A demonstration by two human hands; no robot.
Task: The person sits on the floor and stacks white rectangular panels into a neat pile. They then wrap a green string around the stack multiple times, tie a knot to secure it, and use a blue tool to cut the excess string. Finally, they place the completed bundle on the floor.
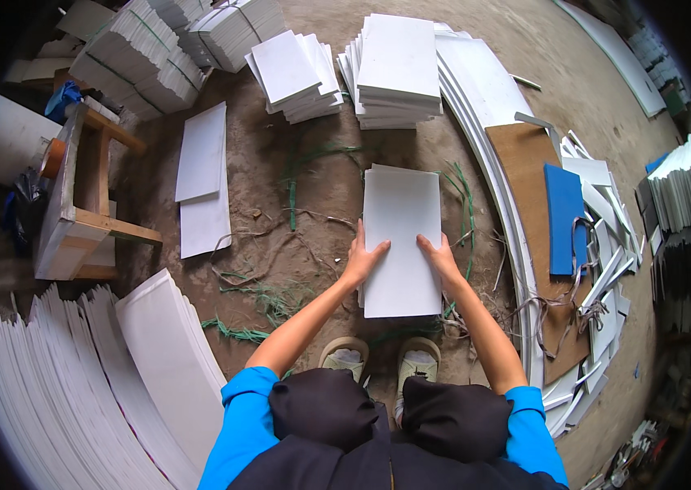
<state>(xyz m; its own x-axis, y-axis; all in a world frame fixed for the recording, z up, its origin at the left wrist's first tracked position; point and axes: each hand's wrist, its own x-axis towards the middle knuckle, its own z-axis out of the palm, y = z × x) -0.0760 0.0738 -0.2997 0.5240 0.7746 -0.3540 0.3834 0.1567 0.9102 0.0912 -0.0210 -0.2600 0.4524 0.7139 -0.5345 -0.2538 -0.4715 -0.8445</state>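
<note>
A small stack of white rectangular boards [403, 212] is held in front of me, above my feet, with its edges nearly lined up. My left hand [363, 260] grips its left edge, thumb on the top board and fingers along the side. On the opposite edge my right hand [441, 261] holds it the same way. The undersides of the fingers are hidden, and I cannot tell whether the stack touches the floor. Beyond it stand a taller pile of white boards [398, 57] and a looser, fanned pile [288, 69].
Two flat white sheets [202, 155] lie left of centre, near an overturned wooden stool [88, 216]. Green twine [268, 302] is strewn on the dirt floor. Long white panels [476, 77], a brown board [525, 180] and a blue piece [562, 220] lie right. Upright sheets [60, 392] stand lower left.
</note>
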